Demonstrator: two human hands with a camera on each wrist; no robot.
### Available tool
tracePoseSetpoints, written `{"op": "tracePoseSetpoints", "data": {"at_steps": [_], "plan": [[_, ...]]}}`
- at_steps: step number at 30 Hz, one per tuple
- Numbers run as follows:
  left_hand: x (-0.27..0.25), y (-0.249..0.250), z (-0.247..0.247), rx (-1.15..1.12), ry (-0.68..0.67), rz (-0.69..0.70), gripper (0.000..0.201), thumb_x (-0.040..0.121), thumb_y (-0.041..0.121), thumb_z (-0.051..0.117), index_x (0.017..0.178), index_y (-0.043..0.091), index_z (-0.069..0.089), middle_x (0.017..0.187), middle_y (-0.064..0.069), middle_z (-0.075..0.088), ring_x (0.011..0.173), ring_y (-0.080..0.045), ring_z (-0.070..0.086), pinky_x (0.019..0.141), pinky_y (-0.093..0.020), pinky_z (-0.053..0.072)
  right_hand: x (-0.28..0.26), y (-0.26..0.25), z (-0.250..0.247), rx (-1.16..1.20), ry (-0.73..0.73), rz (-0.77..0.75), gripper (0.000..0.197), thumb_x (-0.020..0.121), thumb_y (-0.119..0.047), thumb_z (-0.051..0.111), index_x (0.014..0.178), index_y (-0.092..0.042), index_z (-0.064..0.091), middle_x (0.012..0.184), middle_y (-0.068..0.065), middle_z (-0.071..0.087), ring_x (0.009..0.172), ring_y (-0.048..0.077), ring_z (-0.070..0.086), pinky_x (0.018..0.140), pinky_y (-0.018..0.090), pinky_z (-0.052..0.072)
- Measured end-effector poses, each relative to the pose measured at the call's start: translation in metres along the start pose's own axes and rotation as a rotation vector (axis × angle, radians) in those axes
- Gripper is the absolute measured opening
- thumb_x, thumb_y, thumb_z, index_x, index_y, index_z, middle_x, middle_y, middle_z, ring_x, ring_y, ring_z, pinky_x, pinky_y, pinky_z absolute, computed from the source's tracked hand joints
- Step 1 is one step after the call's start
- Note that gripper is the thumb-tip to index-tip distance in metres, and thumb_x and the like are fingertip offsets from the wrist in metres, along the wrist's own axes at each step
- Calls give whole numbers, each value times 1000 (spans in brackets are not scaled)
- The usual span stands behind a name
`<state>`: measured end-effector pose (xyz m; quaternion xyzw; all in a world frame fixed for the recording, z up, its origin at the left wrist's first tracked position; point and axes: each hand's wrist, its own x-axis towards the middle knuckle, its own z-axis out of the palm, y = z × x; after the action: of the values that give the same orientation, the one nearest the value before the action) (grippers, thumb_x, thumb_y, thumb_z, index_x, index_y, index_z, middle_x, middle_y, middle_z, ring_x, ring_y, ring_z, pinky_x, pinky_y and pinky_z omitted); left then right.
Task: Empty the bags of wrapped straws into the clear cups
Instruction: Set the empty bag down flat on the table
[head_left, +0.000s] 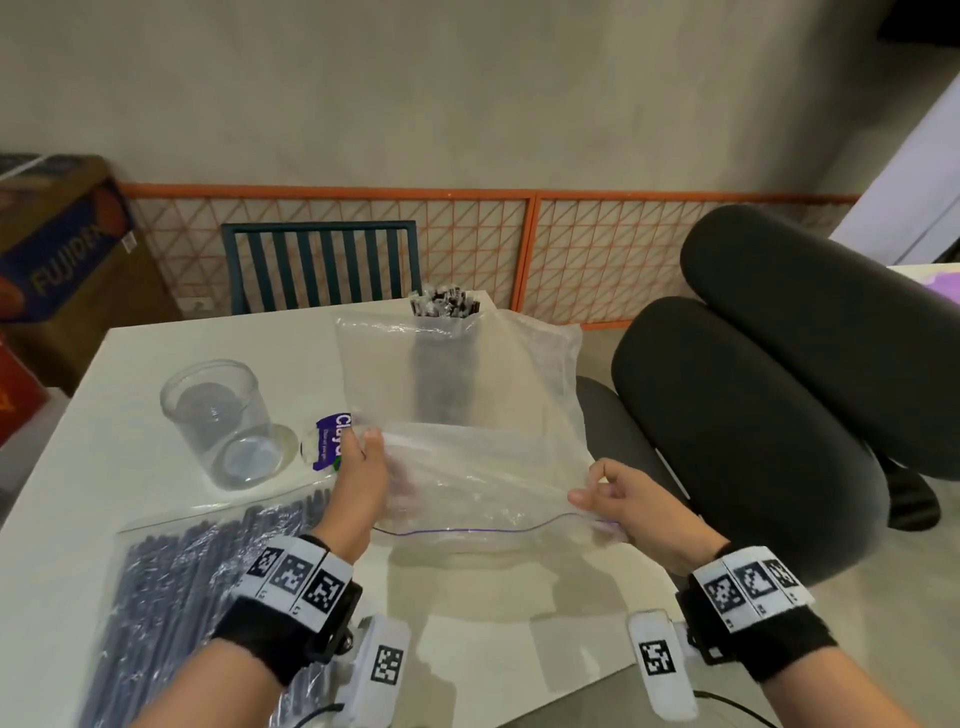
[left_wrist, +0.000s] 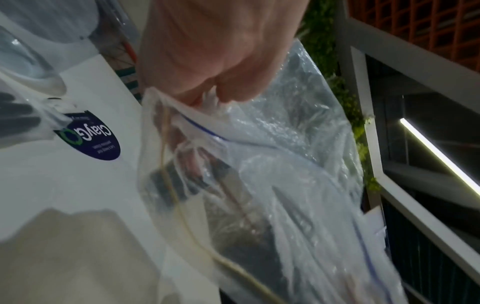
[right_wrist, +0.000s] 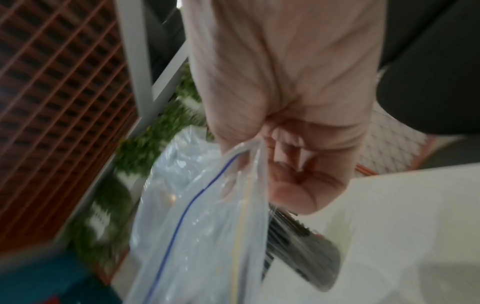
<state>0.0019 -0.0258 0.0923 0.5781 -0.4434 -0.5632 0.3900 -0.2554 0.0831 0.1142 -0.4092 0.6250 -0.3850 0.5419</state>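
Note:
I hold an empty clear zip bag (head_left: 467, 395) up over the white table (head_left: 130, 493) with both hands. My left hand (head_left: 370, 451) grips its left edge, fingers curled into the plastic (left_wrist: 215, 98). My right hand (head_left: 592, 488) pinches the right corner by the blue zip line (right_wrist: 249, 156). Behind the bag stands a clear cup (head_left: 444, 374) packed with dark wrapped straws, their tops (head_left: 444, 304) above the bag's edge. An empty clear cup (head_left: 215, 421) stands to the left. A full bag of wrapped straws (head_left: 197, 582) lies flat under my left forearm.
A purple label (head_left: 331, 449) on the full bag's corner lies beside the empty cup. A green slatted chair (head_left: 322, 265) stands beyond the table, a black office chair (head_left: 769, 395) to the right, cardboard boxes (head_left: 62, 244) at the far left, an orange mesh fence (head_left: 597, 249) behind.

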Motion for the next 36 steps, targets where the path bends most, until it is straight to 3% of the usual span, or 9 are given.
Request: {"op": "tracePoseSetpoints", "data": {"at_steps": [3, 9, 14, 18, 21, 23, 25, 30, 36], "plan": [[-9, -14, 8, 205, -54, -113, 59, 99, 37, 32, 145, 11, 6, 131, -18, 49, 112, -32, 52, 97, -38, 41, 3, 2, 4, 269, -55, 70, 19, 83, -3, 64, 93, -13, 51, 85, 17, 55, 61, 18, 54, 49, 22, 50], [-8, -50, 5, 227, 50, -168, 49, 97, 12, 40, 140, 7, 16, 101, -16, 50, 78, -24, 50, 70, -32, 42, 3, 25, 0, 163, 52, 149, 31, 80, 22, 49, 96, -4, 54, 81, 10, 52, 55, 15, 56, 53, 22, 48], [-12, -77, 4, 499, -58, -310, 78, 92, 30, 53, 149, 14, 1, 153, -21, 16, 135, -38, 29, 110, -45, 30, 18, 47, 3, -827, 191, 259, 31, 87, -16, 61, 116, -14, 51, 108, 7, 49, 82, 22, 55, 76, 29, 46], [-13, -61, 11, 984, -10, 159, 57, 96, 16, 42, 148, 13, 17, 149, -16, 19, 133, -34, 25, 106, -41, 30, 27, 39, 27, -1167, 278, -91, 30, 93, -9, 48, 121, -14, 55, 126, 9, 49, 110, 27, 53, 86, 34, 47], [-6, -63, 25, 1201, -344, 419, 53, 95, 14, 45, 145, 14, 28, 149, -11, 25, 135, -28, 26, 106, -38, 35, 45, 44, 44, -1360, 58, -131, 45, 90, -13, 57, 134, -21, 47, 142, 4, 42, 131, 23, 39, 96, 37, 44], [1, -76, 34, 1373, -584, 365, 73, 90, 24, 57, 150, 22, 15, 158, -11, 7, 145, -29, 9, 116, -46, 20, 60, 59, 47, -1446, -188, 5, 88, 79, -22, 72, 148, -33, 17, 159, 0, 8, 147, 28, 7, 113, 50, 26], [7, -90, 35, 1525, -715, 225, 106, 76, 39, 71, 149, 36, -5, 159, -8, -15, 146, -33, -11, 114, -59, 1, 69, 75, 46, -1461, -366, 128, 122, 67, -27, 82, 146, -42, -10, 158, -2, -22, 145, 33, -18, 111, 65, 10], [16, -118, 26, 1632, -756, 114, 133, 55, 56, 80, 143, 45, -19, 151, -2, -38, 139, -36, -31, 101, -77, -6, 82, 105, 51, -1461, -414, 176, 142, 53, -42, 88, 141, -44, -23, 150, 3, -40, 137, 43, -31, 104, 73, -2], [12, -109, 25, 1530, -739, 113, 122, 60, 59, 74, 147, 41, -9, 157, -3, -25, 143, -34, -22, 106, -70, -3, 90, 82, 50, -1557, -478, 218, 130, 60, -44, 83, 145, -43, -16, 154, 2, -32, 139, 42, -27, 105, 73, -5]]}}
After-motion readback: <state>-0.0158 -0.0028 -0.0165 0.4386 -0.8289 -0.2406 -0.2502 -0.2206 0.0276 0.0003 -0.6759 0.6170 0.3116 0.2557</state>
